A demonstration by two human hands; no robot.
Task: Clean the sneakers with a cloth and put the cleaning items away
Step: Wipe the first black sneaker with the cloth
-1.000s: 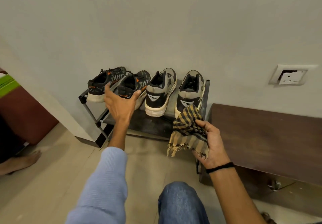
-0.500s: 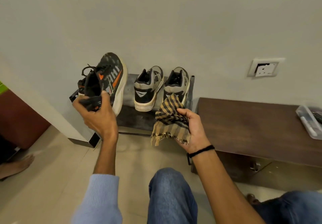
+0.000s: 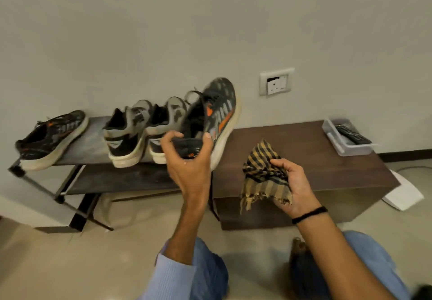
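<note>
The dark sneaker point(image 3: 217, 112) raised at the centre of the frame is smeared by motion blur, so its orange marks and pale stripes read only as streaks. Its heel is hidden behind the left hand point(image 3: 187, 161), whose thumb and fingers curl round the heel collar and grip it, toe tilted up toward the wall. The shoe covers part of the right one of two grey sneakers point(image 3: 127, 133), which stand heel-out on the shoe rack point(image 3: 117, 179) left of centre. The rack is made of thin black metal bars with dark flat shelves. Another dark sneaker point(image 3: 51, 136) lies at the rack's left end, its thick pale sole overhanging the edge. Lower right of centre, the right hand point(image 3: 297, 187) clutches a bunched cloth point(image 3: 261, 171), thin woven fabric in tan and black checks with a frayed fringe hanging down; its folds hide most of the fingertips. A black band point(image 3: 308, 214) rings that wrist. Behind the cloth stands a low, boxy bench point(image 3: 315, 159) of dark wood grain, just beside the rack. At the bench's upper right end a clear plastic tray point(image 3: 355, 150) holds a black remote point(image 3: 353, 133). A white wall socket point(image 3: 277, 81) above is too soft to read. The bottom edge cuts off a ribbed light blue sleeve point(image 3: 170, 276) and denim-covered knees point(image 3: 210, 264)
</note>
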